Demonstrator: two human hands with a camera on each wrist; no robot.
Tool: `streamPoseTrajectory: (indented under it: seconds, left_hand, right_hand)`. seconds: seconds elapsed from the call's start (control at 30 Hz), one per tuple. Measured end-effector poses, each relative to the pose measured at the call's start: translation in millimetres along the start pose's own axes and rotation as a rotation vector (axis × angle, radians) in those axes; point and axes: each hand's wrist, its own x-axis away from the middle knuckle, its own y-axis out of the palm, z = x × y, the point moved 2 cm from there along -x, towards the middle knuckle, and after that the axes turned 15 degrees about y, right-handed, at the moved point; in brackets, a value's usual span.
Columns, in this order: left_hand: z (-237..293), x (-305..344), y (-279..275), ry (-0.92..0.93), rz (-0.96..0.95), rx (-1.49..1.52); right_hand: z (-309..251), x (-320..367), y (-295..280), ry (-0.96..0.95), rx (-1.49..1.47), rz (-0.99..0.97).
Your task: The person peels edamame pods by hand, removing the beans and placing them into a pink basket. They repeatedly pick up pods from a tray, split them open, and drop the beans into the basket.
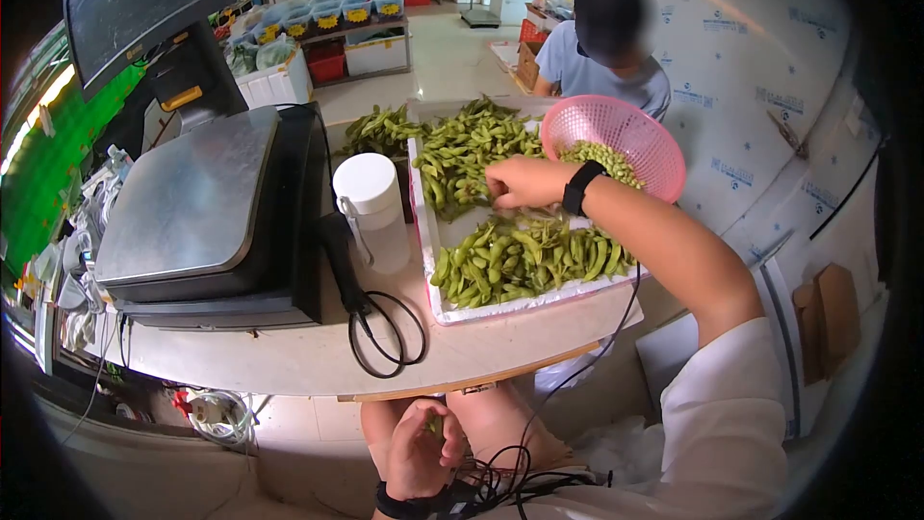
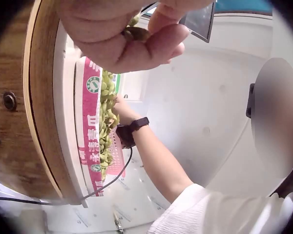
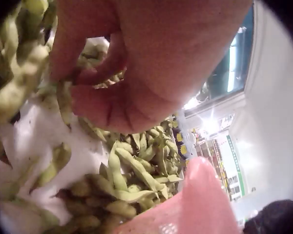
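Observation:
Above the lap, my left hand point(image 1: 423, 451) curls its fingers around a green soybean pod point(image 2: 136, 33), which is partly hidden in the palm in the left wrist view. My right hand point(image 1: 527, 181) reaches into a white foam box point(image 1: 435, 300) of green pods. Between its thumb and fingertips it pinches a soybean pod point(image 3: 64, 102), close over the box's white bottom. Pods lie in two heaps, a far heap point(image 1: 472, 149) and a near heap point(image 1: 529, 260). A pink colander point(image 1: 659, 149) with shelled beans point(image 1: 602, 160) leans at the box's right end, beside my right wrist.
A metal-topped scale point(image 1: 192, 197) with a screen point(image 1: 144, 5) occupies the table's left. A white-lidded plastic jar point(image 1: 371, 202) and a black cable point(image 1: 390, 366) lie between scale and box. Another person point(image 1: 606, 48) sits across, behind the colander. A thin cable crosses the box's front corner.

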Motion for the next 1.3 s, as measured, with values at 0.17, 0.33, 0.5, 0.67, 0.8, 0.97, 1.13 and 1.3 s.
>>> streamPoseTrajectory:
  seconds: [0.17,0.33,0.5,0.67,0.8,0.97,1.13,1.3]
  left_hand:
    - [-1.1,0.9,-0.1,0.004,-0.018,-0.008]
    - [-2.8,2.7,-0.9,0.021,-0.027,-0.021]
    - [-0.3,5.4,1.6,-0.014,0.007,-0.019]
    - [1.9,5.9,2.3,-0.011,0.01,-0.037]
    - [0.4,5.0,0.2,-0.017,0.018,-0.019]
    - [0.7,5.2,1.5,-0.015,0.026,-0.028]
    - [-0.3,5.1,3.4,0.036,0.004,-0.071]
    - [-2.3,4.9,1.5,0.035,-0.014,-0.043]
  right_hand:
    - [6.8,-5.9,9.3,0.05,0.12,-0.035]
    - [14.0,-11.8,32.3,0.064,0.273,-0.02]
    - [16.5,-15.2,33.6,0.166,0.316,-0.109]
    - [3.2,0.2,26.9,0.22,0.297,-0.123]
    - [9.4,-2.8,26.6,0.248,0.252,-0.184]
    - [20.9,-2.9,13.6,0.118,0.119,0.005]
    - [22.3,3.6,2.9,0.146,-0.048,0.221]
    - [15.2,9.1,4.1,0.234,0.299,0.244]
